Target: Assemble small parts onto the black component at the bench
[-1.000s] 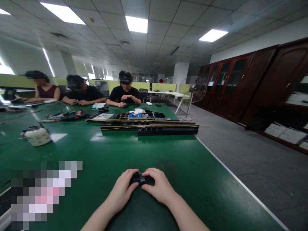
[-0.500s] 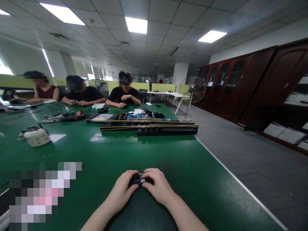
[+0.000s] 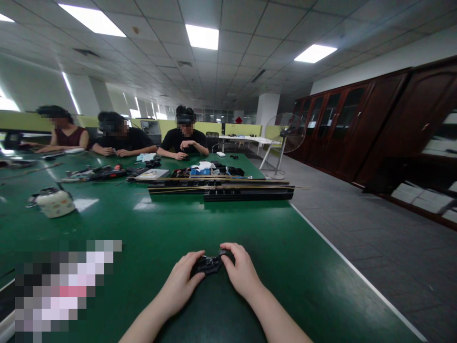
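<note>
A small black part (image 3: pixel 208 263) lies low over the green table (image 3: pixel 271 238) near its front edge, held between both hands. My left hand (image 3: pixel 180 281) grips its left end with thumb and fingers. My right hand (image 3: pixel 241 271) pinches its right end, which is tipped slightly upward. Most of the part is hidden by my fingers.
Long black rails (image 3: pixel 228 190) with thin rods lie across the table's middle. A white rice cooker (image 3: pixel 55 202) stands at the left. Three people sit at the far end with tools and parts. The table's right edge borders a grey floor, a fan (image 3: pixel 285 138) and dark cabinets (image 3: pixel 357 128).
My right hand has shifted a little right and forward, raising the right end of the black part. More of the part shows between my hands.
</note>
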`<state>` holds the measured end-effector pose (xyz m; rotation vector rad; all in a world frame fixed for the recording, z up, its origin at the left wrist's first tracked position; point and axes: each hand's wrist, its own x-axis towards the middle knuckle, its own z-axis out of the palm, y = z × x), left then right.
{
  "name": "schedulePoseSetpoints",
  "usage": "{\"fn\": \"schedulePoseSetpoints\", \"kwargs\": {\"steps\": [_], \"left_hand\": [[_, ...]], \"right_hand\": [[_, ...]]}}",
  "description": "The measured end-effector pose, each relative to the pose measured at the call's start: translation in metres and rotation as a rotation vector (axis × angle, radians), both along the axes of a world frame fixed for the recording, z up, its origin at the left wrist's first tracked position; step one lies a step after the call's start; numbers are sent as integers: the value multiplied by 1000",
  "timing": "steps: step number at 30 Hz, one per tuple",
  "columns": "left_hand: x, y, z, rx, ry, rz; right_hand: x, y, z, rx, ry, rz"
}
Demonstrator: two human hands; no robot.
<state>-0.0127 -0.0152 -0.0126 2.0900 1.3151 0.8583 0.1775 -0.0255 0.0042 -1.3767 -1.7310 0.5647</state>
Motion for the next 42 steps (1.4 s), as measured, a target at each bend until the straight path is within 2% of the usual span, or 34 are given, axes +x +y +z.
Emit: {"fn": "schedulePoseSetpoints", "kwargs": {"steps": [20,25,30,35,39,42], "left_hand": [[0,-1,0,-17,-1,19],[0,0,1,-19,-10,15],[0,-1,2,-39,-9,12],[0,0,0,-24,-24,4],[-1,0,-2,-14,-37,-3],[-1,0,-3,-8,-39,-11]], "right_hand": [[13,7,-6,131,-30,-270],[15,7,-5,134,-36,-279],[14,5,0,113,-81,-226],[8,-2,8,47,-105,-58],[0,-11,15,-11,-30,91],[-6,-16,18,-37,61,147]]}}
